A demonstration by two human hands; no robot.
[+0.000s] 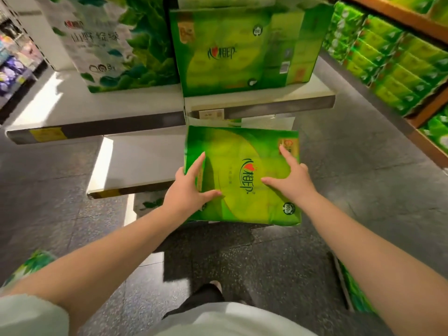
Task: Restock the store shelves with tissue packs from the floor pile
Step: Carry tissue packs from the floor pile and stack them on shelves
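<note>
A single wide-angle camera sat on the person's head and looked forward and steeply down. Both bare forearms ran up from the bottom corners to the left hand and right hand, which lay close to the lens on a green tissue pack. The white shelves stood just ahead, the grey floor spread below, and straight lines bowed toward the edges.

both bare arms reached forward and down; the left hand and right hand lay flat, fingers spread (thumbs angled inward), palms down.
</note>
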